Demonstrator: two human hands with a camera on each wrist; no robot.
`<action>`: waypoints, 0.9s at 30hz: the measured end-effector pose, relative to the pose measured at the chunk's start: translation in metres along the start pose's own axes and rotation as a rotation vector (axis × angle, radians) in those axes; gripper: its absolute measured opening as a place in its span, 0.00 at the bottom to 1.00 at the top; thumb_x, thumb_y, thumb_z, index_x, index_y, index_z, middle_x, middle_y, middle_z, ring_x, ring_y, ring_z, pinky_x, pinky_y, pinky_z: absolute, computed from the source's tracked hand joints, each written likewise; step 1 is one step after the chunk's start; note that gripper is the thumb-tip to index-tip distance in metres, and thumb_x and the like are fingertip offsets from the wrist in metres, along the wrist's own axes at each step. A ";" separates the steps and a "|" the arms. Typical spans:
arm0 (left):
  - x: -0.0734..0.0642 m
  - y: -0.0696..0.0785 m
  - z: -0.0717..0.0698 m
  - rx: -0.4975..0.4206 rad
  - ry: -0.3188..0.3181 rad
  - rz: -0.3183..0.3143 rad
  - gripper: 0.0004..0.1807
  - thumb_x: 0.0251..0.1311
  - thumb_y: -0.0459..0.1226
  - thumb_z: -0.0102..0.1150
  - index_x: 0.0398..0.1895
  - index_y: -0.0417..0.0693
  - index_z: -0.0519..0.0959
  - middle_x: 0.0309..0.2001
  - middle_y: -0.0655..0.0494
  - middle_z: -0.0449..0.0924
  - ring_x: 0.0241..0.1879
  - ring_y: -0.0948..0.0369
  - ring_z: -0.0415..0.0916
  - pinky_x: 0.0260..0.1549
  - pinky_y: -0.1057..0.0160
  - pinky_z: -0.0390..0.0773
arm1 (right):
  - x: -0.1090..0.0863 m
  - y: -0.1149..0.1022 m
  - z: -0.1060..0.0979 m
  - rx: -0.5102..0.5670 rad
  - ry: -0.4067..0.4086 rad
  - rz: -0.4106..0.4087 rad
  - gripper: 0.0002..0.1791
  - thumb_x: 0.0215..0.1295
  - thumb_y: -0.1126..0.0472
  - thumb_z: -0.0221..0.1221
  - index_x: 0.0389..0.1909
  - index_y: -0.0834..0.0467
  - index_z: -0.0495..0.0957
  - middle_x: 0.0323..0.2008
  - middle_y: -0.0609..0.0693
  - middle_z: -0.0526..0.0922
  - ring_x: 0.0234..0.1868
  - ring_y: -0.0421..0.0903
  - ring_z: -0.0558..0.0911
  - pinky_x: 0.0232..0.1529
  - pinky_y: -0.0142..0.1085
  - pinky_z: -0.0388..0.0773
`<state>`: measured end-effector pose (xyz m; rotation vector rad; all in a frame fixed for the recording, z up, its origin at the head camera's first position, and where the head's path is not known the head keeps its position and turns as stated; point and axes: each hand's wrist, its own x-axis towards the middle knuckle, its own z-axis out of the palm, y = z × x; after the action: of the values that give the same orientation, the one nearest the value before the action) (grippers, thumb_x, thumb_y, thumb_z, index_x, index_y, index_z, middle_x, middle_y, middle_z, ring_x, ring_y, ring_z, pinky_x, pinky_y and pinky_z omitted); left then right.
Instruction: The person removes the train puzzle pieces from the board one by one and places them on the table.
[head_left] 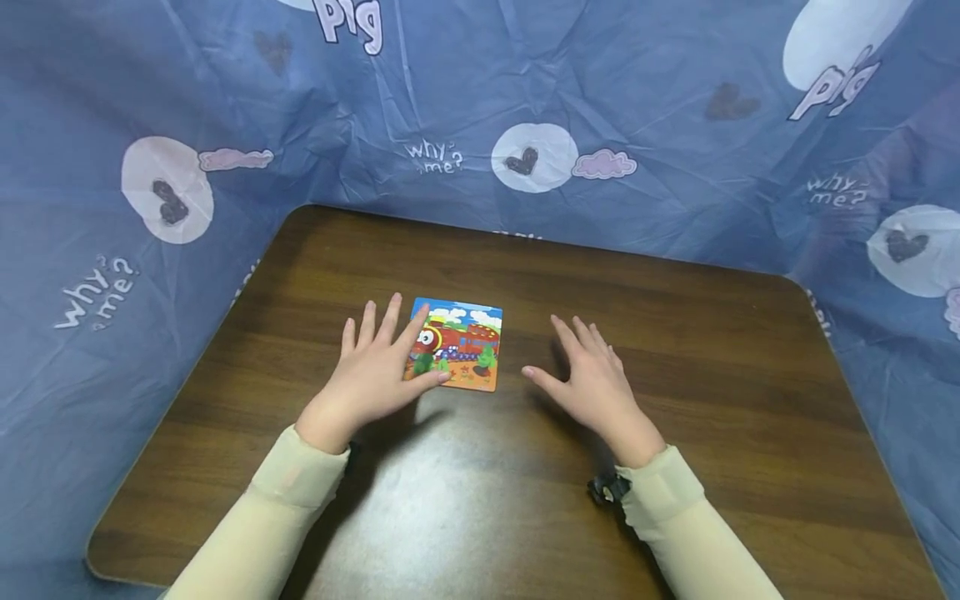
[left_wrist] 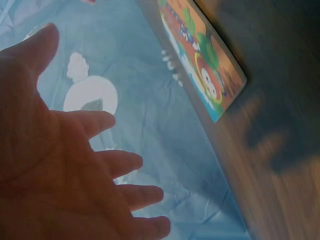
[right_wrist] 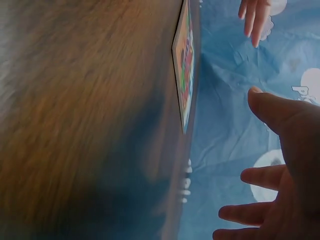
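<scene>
A square picture board (head_left: 468,346), printed with a red cartoon train under a blue sky, lies flat on the wooden table. My left hand (head_left: 372,367) hovers at its left side with fingers spread, the index finger and thumb overlapping the picture in the head view. In the left wrist view the board (left_wrist: 200,55) appears apart from the fingers of that hand (left_wrist: 70,155). To the right of the board is my right hand (head_left: 592,379), raised over the table with spread fingers and holding nothing. The right wrist view shows the board (right_wrist: 185,65) edge-on, away from the thumb.
The brown wooden table (head_left: 712,358) has rounded corners. Behind it and at both sides hangs a blue printed cloth (head_left: 465,108) with hearts, clouds and lettering. A small black device (head_left: 609,488) is worn at my right wrist.
</scene>
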<state>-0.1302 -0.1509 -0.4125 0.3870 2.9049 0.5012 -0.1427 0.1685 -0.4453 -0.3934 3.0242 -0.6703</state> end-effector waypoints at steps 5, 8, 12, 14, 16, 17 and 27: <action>0.016 0.011 0.007 -0.010 -0.074 -0.020 0.54 0.64 0.68 0.54 0.84 0.56 0.44 0.81 0.41 0.30 0.76 0.34 0.25 0.68 0.32 0.31 | 0.011 -0.007 0.007 0.023 -0.036 -0.003 0.52 0.64 0.25 0.56 0.81 0.49 0.56 0.77 0.64 0.54 0.76 0.66 0.52 0.66 0.69 0.53; 0.025 0.015 0.013 -0.011 -0.103 -0.017 0.53 0.65 0.67 0.53 0.84 0.56 0.44 0.81 0.41 0.30 0.76 0.34 0.25 0.68 0.32 0.33 | 0.017 -0.012 0.011 0.035 -0.052 -0.008 0.51 0.65 0.27 0.57 0.81 0.50 0.56 0.77 0.64 0.54 0.76 0.66 0.52 0.66 0.69 0.54; 0.036 0.016 0.020 0.003 -0.135 -0.019 0.54 0.65 0.67 0.55 0.84 0.57 0.43 0.81 0.40 0.29 0.76 0.34 0.27 0.68 0.32 0.34 | 0.027 -0.017 0.015 0.056 -0.063 -0.009 0.49 0.66 0.31 0.59 0.80 0.51 0.58 0.77 0.64 0.56 0.76 0.66 0.54 0.65 0.68 0.56; 0.040 0.015 0.023 0.009 -0.148 -0.021 0.55 0.64 0.67 0.57 0.84 0.57 0.42 0.81 0.39 0.29 0.76 0.33 0.27 0.68 0.32 0.35 | 0.031 -0.020 0.018 0.063 -0.069 -0.007 0.48 0.66 0.32 0.60 0.80 0.52 0.59 0.76 0.64 0.57 0.76 0.65 0.54 0.65 0.68 0.57; 0.044 0.016 0.025 0.015 -0.163 -0.023 0.56 0.63 0.67 0.57 0.84 0.57 0.42 0.81 0.39 0.29 0.76 0.34 0.27 0.68 0.32 0.35 | 0.036 -0.021 0.021 0.067 -0.077 -0.002 0.47 0.67 0.33 0.61 0.79 0.52 0.59 0.76 0.64 0.58 0.75 0.65 0.55 0.65 0.68 0.57; 0.047 0.017 0.026 0.017 -0.170 -0.023 0.56 0.63 0.67 0.57 0.84 0.57 0.42 0.81 0.39 0.28 0.76 0.34 0.27 0.68 0.32 0.35 | 0.038 -0.022 0.022 0.069 -0.083 0.003 0.47 0.67 0.34 0.61 0.79 0.53 0.60 0.76 0.64 0.59 0.75 0.64 0.56 0.65 0.68 0.57; 0.060 0.019 0.031 0.055 -0.258 -0.006 0.52 0.68 0.67 0.49 0.84 0.56 0.40 0.81 0.40 0.28 0.77 0.39 0.26 0.70 0.35 0.39 | 0.064 -0.032 0.030 0.046 -0.155 -0.005 0.44 0.68 0.37 0.62 0.77 0.56 0.63 0.75 0.64 0.60 0.76 0.64 0.56 0.65 0.67 0.58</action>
<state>-0.1765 -0.1075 -0.4424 0.4169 2.6730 0.3430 -0.1952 0.1122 -0.4571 -0.4308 2.8576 -0.6748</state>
